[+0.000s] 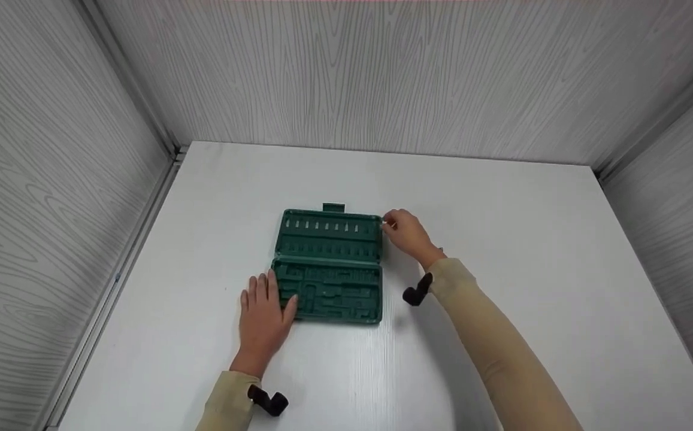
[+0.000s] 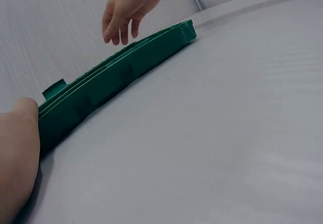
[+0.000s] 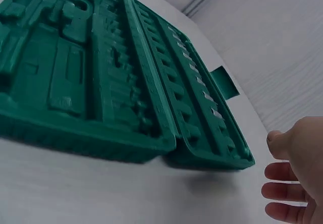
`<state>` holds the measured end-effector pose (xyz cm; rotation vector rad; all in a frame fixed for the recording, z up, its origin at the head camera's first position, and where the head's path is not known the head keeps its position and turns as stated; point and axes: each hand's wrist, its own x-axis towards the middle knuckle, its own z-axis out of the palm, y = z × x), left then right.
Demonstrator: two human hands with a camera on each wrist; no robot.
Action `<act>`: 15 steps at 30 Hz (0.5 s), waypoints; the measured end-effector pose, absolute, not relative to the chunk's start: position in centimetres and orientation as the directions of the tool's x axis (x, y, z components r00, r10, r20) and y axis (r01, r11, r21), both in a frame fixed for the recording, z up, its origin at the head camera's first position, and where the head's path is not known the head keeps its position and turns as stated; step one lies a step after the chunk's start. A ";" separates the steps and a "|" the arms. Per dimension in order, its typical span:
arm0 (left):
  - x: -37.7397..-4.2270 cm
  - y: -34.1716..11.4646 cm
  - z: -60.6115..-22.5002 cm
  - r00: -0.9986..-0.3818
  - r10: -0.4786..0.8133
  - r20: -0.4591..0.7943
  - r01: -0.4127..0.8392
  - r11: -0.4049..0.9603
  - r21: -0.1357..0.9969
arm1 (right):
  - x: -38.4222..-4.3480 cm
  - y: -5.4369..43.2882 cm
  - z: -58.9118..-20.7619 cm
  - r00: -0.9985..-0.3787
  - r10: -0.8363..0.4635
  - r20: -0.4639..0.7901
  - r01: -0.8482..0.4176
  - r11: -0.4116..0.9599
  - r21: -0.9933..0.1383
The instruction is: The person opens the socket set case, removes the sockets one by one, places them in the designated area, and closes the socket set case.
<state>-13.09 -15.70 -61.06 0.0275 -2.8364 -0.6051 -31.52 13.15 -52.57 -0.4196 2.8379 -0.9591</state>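
Green case point(image 1: 327, 261) — white table point(image 1: 334, 377) — grey wood-grained walls point(image 1: 382, 78).

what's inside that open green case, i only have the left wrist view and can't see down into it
Observer: A row of small silver pieces sits in slots in the far half of the green case; the head view shows it plainly.
Operator: ok and the left hand, how do its fingers lie, my picture cuts most of it off
Observer: Its fingers are stretched out, pointing away from the person, at the left side of the case's near half.
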 end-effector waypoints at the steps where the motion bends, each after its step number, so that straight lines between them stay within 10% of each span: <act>1: -13.1 -15.7 -61.0 -0.971 -0.068 0.228 0.031 0.913 0.406 | -31.5 12.6 -52.6 -0.953 -0.302 -0.017 -0.230 0.760 -0.608; 15: -13.1 -15.6 -61.2 -0.962 -0.076 0.264 0.036 0.919 0.394 | -32.5 7.8 -53.4 -0.952 -0.303 0.041 -0.261 0.734 -0.627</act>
